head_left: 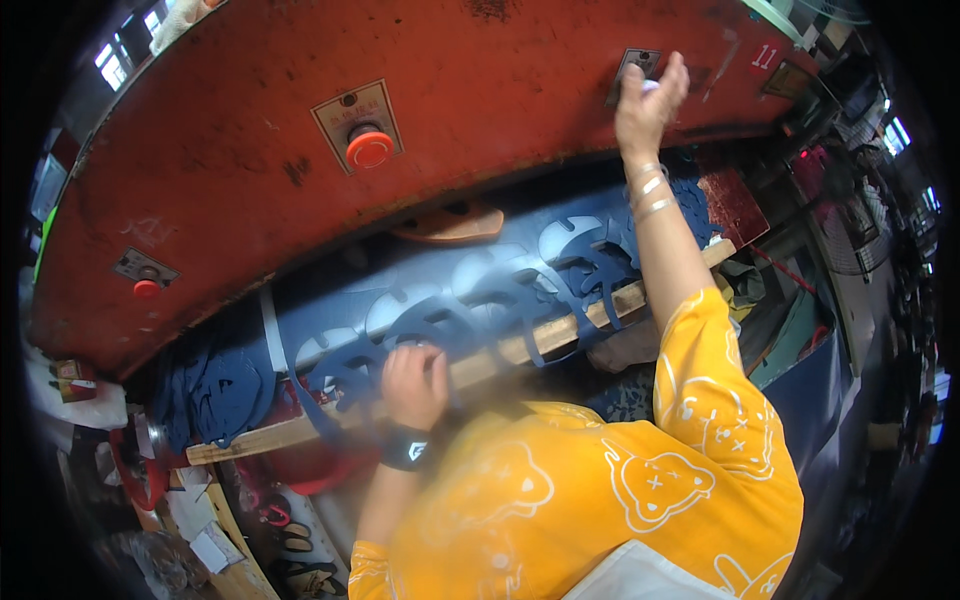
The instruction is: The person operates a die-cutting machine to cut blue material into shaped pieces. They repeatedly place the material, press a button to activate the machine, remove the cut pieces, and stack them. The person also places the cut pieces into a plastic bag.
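My right hand (650, 105) is raised at the red machine's front, fingers stretched out, its palm against a pale knob on a small control plate (640, 62). My left hand (413, 388) is low, its fingers curled at the near edge of a dark blue sheet (485, 300) with rows of curved cut-outs. That sheet is smeared by motion, and the fingertips are partly hidden. It lies on a pale bluish bed under the machine, its near strips hanging over a wooden rail (500, 357). Behind it, an orange cutting die (452, 223) shows partly beneath the machine.
On the red machine beam (240, 130) sit a large red push button (369, 147) and a smaller one (147, 288). Blue cut scrap (225, 390) is heaped at the left end; more hangs at the right. A fan (850, 225) stands far right.
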Demonstrator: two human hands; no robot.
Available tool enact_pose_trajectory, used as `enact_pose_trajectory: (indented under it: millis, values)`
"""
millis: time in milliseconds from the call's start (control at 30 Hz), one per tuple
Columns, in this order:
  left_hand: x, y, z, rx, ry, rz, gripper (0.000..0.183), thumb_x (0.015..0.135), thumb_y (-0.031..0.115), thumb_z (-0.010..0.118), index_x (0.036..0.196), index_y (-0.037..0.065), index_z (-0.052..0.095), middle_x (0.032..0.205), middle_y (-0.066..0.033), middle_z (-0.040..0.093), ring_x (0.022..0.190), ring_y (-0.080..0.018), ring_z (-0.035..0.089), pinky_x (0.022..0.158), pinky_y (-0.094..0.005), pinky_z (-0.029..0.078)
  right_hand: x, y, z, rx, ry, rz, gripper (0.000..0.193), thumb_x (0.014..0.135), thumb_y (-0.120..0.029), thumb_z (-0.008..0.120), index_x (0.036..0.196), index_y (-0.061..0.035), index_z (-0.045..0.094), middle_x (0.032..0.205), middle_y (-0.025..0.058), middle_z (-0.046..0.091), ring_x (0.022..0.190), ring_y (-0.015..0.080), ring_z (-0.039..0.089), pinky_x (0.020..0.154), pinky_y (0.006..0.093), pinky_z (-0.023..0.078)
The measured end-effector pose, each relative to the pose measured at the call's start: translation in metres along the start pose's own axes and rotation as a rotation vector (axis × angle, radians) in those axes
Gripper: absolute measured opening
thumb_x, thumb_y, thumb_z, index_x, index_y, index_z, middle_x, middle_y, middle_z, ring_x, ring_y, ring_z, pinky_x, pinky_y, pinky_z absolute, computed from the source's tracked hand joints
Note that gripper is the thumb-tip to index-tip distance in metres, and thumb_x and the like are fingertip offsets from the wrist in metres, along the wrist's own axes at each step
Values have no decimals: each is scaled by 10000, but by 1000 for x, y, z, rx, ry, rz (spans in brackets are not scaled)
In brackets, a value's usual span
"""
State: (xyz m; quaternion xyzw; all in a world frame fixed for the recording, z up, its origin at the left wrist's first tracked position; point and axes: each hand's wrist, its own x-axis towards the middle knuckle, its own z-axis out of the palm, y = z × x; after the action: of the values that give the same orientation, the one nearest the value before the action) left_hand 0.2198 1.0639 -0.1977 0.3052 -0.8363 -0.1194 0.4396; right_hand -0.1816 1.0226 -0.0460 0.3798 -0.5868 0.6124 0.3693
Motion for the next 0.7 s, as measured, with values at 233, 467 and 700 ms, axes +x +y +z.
enact_pose_trajectory:
  millis: [233, 467, 700]
  values:
    - [-4, 4, 2, 80, 27, -58, 165, 768, 104, 696, 709, 49, 552, 707, -105, 553, 694, -306, 535, 640, -403, 432, -54, 5, -69, 126, -135, 92, 745, 922, -386, 550, 1457, 7, 212, 1454, 260, 278, 1379, 385, 223, 1127, 444, 183]
    - [-2, 9, 3, 181, -45, -121, 257, 778, 179, 709, 625, 55, 544, 672, -92, 549, 678, -305, 544, 633, -404, 440, -144, -25, -164, -103, -1364, -23, 242, 819, -282, 675, 967, -92, 654, 1106, 84, 577, 1071, 295, 493, 924, 400, 386]
    - [-3, 10, 4, 227, -54, -153, 228, 791, 208, 698, 648, 63, 594, 682, -93, 562, 702, -308, 558, 664, -412, 440, -153, -43, -170, -64, -1249, -249, 279, 763, -292, 707, 954, -98, 646, 1037, 83, 550, 981, 272, 499, 846, 423, 363]
